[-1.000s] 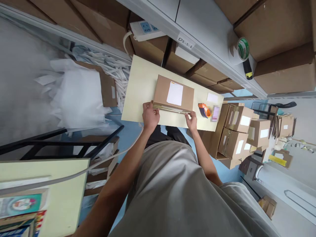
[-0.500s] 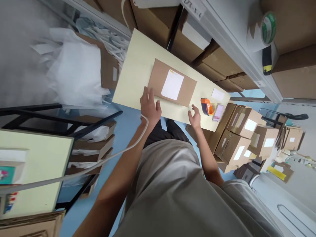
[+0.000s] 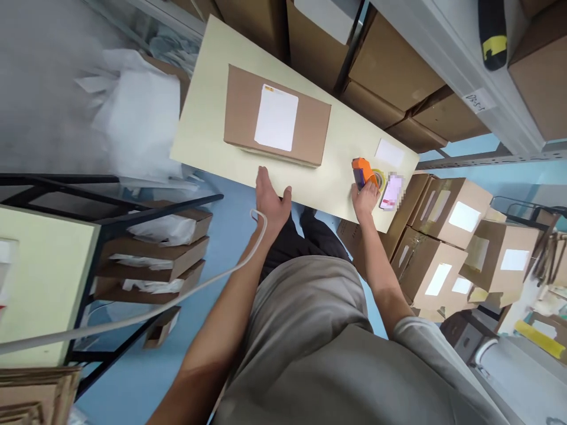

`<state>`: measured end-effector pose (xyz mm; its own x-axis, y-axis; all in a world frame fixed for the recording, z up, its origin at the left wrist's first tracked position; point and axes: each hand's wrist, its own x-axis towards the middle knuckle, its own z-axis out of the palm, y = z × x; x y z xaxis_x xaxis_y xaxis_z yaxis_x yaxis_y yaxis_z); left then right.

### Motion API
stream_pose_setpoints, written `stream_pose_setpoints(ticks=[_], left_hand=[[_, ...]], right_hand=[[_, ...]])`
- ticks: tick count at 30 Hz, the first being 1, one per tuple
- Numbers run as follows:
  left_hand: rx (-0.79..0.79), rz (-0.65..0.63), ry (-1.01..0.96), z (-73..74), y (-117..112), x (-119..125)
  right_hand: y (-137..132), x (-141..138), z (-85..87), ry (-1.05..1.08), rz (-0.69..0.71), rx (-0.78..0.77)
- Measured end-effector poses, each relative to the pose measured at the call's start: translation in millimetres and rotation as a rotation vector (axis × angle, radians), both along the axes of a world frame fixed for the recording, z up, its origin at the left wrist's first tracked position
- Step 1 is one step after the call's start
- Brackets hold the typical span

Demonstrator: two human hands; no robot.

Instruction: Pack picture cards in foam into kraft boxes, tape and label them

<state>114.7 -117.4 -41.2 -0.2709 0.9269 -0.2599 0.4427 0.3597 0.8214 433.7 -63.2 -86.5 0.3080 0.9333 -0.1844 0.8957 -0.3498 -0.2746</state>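
Note:
A brown cardboard box [image 3: 311, 127] with a white label [image 3: 277, 118] on top lies on the pale yellow table [image 3: 201, 118]. My left hand [image 3: 271, 202] hovers at the table's near edge, just below the box and apart from it. Its fingers are stretched out and the thumb is spread; nothing is in it. Toward the right end, my right hand [image 3: 366, 202] has its fingers around the lower part of an orange tape dispenser [image 3: 363, 169], partly hiding it. A roll of yellowish tape shows on the dispenser. Beside that hand lies a phone [image 3: 390, 195] with a lit screen.
A white paper slip [image 3: 390, 152] lies at the table's far right. Cardboard boxes [image 3: 447, 218] are stacked to the right. A shelf beam [image 3: 452, 71] runs above, holding a black and yellow cutter [image 3: 493, 38]. A pale cable [image 3: 190, 291] crosses my left forearm. Shelving [image 3: 177, 215] stands left.
My right hand has moved right and closed on the tape dispenser. My left hand has come away from the box's edge. The view has shifted, and the box appears farther left and higher.

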Motion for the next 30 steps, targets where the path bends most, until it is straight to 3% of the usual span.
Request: stream_pose_setpoints(ticks=[3,6,9,12,14,18,24,27,30], left_hand=[[-0.014,-0.043,-0.019,3.6,-9.5,14.3],[-0.012,-0.098,-0.094,14.5,-16.3,30.4],[-0.02,-0.158,-0.255,26.5,-19.3,51.9],[-0.008,-0.191,-0.391,36.8,-19.2,74.9],[0.013,-0.196,-0.434,42.6,-19.5,86.6],[0.024,-0.158,-0.456,49.5,-25.4,93.8],[-0.01,-0.198,-0.388,55.7,-32.0,81.8],[0.024,-0.219,-0.227,81.5,-38.8,77.3],[0.114,-0.163,-0.122,126.6,-71.4,71.0]], right_hand=[[7.2,1.9,-6.2,0.099,-0.031,0.069],[9.8,2.1,2.9,0.223,-0.077,0.069],[-2.0,-5.3,26.6,0.519,-0.134,0.072],[-26.8,-21.9,57.3,0.941,-0.116,0.047],[-44.0,-35.3,76.0,1.115,-0.105,-0.003],[-65.2,-57.1,97.5,1.229,-0.129,-0.057],[-72.8,-70.4,96.6,1.253,-0.128,-0.13],[-75.1,-74.0,98.1,1.272,-0.127,-0.172],[-76.1,-76.7,105.6,1.297,-0.116,-0.198]])
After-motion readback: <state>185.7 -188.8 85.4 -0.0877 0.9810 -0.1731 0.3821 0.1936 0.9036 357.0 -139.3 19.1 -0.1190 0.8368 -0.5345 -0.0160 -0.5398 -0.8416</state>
